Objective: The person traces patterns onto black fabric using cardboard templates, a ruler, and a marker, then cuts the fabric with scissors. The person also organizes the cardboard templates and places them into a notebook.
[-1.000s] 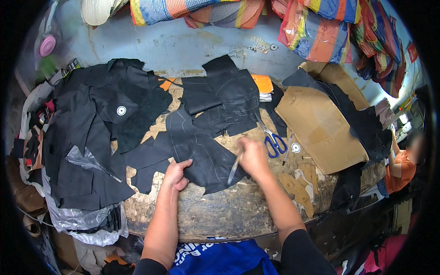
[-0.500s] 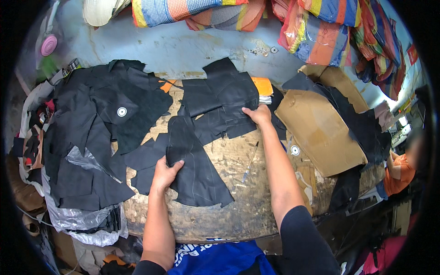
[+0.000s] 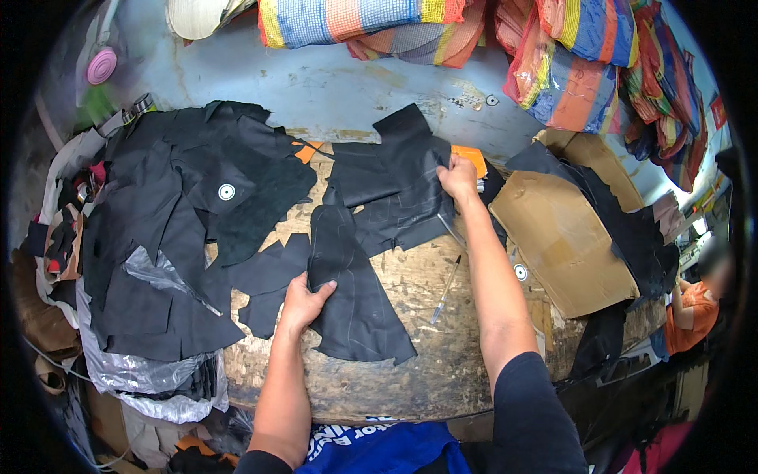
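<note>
My left hand rests flat on a black leather piece that lies on the worn wooden table, its fingers spread on the leather's left edge. My right hand reaches to the far side and pinches the right edge of a larger black leather sheet with faint chalk lines. A pen lies loose on the wood between my arms. A thin metal blade lies under my right forearm.
A heap of black leather scraps covers the table's left side, with a round white weight on it. Brown cardboard patterns lie at the right. Striped woven bags hang behind. Another person in orange is at far right.
My right hand let go of the tool near the front and reached back to the far leather sheet. The pen now lies on the table. My left hand stayed on the near piece.
</note>
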Demonstrator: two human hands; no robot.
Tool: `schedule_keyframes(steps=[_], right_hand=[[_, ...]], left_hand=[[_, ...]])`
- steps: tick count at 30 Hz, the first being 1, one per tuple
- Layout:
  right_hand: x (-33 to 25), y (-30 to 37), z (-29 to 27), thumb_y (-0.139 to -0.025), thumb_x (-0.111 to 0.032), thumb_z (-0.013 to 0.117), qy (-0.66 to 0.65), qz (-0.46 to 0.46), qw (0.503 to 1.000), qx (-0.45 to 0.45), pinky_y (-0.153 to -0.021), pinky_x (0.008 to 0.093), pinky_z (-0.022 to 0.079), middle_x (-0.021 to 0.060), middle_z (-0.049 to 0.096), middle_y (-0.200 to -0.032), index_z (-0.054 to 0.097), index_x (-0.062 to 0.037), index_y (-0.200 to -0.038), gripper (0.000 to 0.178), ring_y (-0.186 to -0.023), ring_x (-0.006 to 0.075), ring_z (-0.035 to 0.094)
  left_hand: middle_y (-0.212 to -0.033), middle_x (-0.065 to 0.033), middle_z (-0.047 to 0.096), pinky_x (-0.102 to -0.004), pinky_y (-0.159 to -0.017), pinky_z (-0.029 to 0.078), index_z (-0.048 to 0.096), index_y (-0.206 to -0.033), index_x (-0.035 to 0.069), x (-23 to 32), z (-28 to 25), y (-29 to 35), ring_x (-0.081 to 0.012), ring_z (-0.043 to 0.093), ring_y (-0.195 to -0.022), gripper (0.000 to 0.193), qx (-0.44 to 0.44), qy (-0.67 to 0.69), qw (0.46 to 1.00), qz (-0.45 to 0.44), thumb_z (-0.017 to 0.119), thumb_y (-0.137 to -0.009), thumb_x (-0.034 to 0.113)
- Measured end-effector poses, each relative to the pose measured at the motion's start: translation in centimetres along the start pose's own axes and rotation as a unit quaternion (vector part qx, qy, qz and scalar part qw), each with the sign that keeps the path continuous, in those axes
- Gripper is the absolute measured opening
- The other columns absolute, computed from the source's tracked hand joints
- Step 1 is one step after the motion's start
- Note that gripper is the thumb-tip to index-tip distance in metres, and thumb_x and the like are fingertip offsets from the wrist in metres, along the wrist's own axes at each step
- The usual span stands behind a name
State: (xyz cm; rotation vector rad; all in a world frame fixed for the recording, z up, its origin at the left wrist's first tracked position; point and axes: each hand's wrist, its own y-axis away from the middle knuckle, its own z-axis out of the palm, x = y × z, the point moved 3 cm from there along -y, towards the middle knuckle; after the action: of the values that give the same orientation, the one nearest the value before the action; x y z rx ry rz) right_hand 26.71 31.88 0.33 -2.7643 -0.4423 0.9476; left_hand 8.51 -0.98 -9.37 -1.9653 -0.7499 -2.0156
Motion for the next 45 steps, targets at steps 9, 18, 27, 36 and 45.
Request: schedule_keyframes(steps=[9, 18, 27, 36, 45], right_hand=[[-12.4, 4.8, -9.3, -0.069, -0.013, 0.077, -0.345, -0.13, 0.924, -0.097, -0.066, 0.0303, 0.051, 0.0085, 0.067, -0.084, 0.06, 0.0044, -0.107, 0.045, -0.072, 0.0143, 0.061], [-3.4, 7.8, -31.5, -0.072, -0.017, 0.079, -0.368, -0.08, 0.921, 0.095, -0.073, 0.028, 0.052, 0.0068, 0.067, -0.092, 0.065, -0.0013, -0.102, 0.037, -0.078, 0.0151, 0.064], [26.0, 6.3, -40.9, -0.064, -0.023, 0.083, -0.018, 0.261, 0.932, 0.253, -0.091, 0.0397, 0.044, 0.0202, 0.059, -0.119, 0.056, 0.011, -0.117, 0.067, -0.106, 0.0299, 0.058], [14.3, 10.5, -39.7, -0.074, -0.02, 0.071, 0.405, 0.057, 0.765, 0.497, -0.093, 0.043, 0.043, 0.0227, 0.06, -0.115, 0.057, 0.0028, -0.118, 0.051, -0.104, 0.0374, 0.058], [4.7, 20.8, -11.4, -0.069, 0.002, 0.058, 0.148, -0.229, 0.957, -0.1, -0.095, 0.0399, 0.046, 0.0222, 0.063, -0.108, 0.063, 0.0011, -0.106, 0.037, -0.105, 0.0368, 0.059]], left_hand=[[-0.096, -0.0107, 0.068, -0.0283, -0.073, 0.051, 0.06, -0.11, -0.005, 0.7, 0.0, 0.4, -0.0148, 0.063, -0.082, 0.031, -0.01, 0.01, 1.0, -0.015, 0.068, -0.081, 0.005], [-0.096, -0.0118, 0.067, -0.0296, -0.072, 0.053, 0.06, -0.11, -0.005, 0.9, -0.3, 0.5, -0.0164, 0.064, -0.08, 0.031, -0.029, 0.032, 0.998, -0.036, 0.067, -0.081, 0.004], [-0.097, -0.0125, 0.067, -0.0312, -0.071, 0.054, 0.058, -0.111, -0.006, 1.0, -0.4, 0.6, -0.018, 0.065, -0.08, 0.031, -0.046, 0.077, 0.994, -0.061, 0.066, -0.085, 0.01], [-0.113, -0.0115, 0.061, -0.0331, -0.082, 0.051, 0.049, -0.124, -0.003, 2.9, -1.2, 2.3, -0.019, 0.059, -0.1, 0.053, -0.053, 0.137, 0.986, -0.074, 0.069, -0.086, 0.029], [-0.135, -0.0244, 0.041, -0.0332, -0.105, 0.033, 0.003, -0.151, 0.014, 1.6, -2.4, 4.2, -0.0281, 0.042, -0.125, 0.112, -0.07, 0.202, 0.973, 0.08, 0.076, -0.068, -0.005]])
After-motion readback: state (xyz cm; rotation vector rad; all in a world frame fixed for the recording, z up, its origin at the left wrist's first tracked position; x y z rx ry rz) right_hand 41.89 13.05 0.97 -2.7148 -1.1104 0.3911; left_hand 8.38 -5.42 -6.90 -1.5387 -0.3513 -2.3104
